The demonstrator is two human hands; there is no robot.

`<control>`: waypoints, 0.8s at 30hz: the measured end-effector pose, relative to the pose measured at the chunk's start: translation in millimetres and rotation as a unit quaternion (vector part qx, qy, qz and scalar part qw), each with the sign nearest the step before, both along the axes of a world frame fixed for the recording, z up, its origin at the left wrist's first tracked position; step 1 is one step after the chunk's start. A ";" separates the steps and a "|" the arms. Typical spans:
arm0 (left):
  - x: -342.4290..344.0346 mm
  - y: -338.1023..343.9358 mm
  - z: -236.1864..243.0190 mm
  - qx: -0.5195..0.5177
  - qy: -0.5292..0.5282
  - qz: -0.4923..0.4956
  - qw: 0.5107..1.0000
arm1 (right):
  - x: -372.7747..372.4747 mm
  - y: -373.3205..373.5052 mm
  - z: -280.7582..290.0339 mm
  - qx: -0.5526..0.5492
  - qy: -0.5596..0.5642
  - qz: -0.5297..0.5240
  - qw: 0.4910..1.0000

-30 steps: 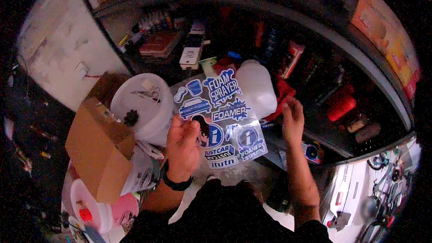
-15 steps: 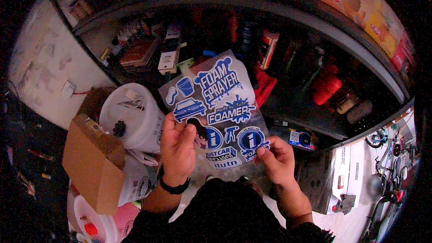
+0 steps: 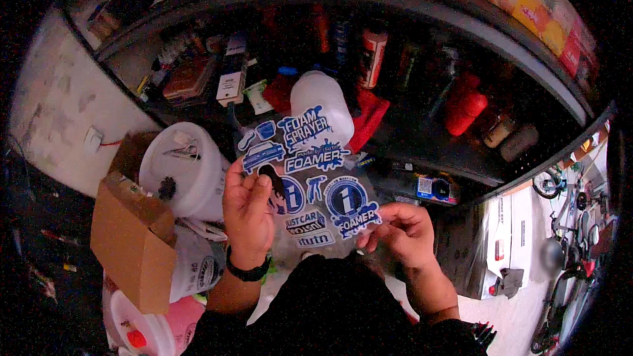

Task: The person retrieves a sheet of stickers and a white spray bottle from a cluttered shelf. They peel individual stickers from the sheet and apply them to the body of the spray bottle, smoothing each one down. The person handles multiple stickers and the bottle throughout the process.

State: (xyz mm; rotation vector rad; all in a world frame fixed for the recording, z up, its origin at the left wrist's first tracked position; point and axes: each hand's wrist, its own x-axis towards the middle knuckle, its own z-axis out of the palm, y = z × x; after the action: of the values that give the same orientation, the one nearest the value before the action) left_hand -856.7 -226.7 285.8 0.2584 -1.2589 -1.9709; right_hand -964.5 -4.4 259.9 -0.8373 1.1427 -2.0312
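A clear sheet of blue-and-white stickers [image 3: 313, 194] is held up between my two hands in the middle of the view. My left hand [image 3: 247, 214] grips its left edge, thumb on the front. My right hand [image 3: 402, 234] pinches the lower right corner, fingers curled. Behind the sheet's upper part is a translucent white jug [image 3: 321, 92], with a red cloth-like item [image 3: 368, 118] beside it on the right. A dark band is on my left wrist.
A cardboard box [image 3: 132, 257], a white bucket [image 3: 184, 184] with scissors on its lid and a pink-filled container [image 3: 183, 329] stand at left. A dark shelving unit [image 3: 461, 158] holds bottles, boxes and a red canister [image 3: 466, 112]. Bicycles [image 3: 557, 257] are at far right.
My right hand has come down from the red item to grip the sheet's lower right corner. The sheet and my left hand have moved slightly left, and the sheet's top sits lower than half a second ago.
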 end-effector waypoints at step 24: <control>48.5 0.5 22.6 -0.428 -0.168 0.052 0.886 | 35.1 -20.5 21.8 0.036 -0.048 -0.020 0.998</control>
State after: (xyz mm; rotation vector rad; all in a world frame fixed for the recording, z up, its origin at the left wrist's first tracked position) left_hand -808.2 -226.3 308.4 0.2101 -2.1552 -1.1370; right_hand -929.4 -24.8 281.7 -0.6782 1.1796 -2.0277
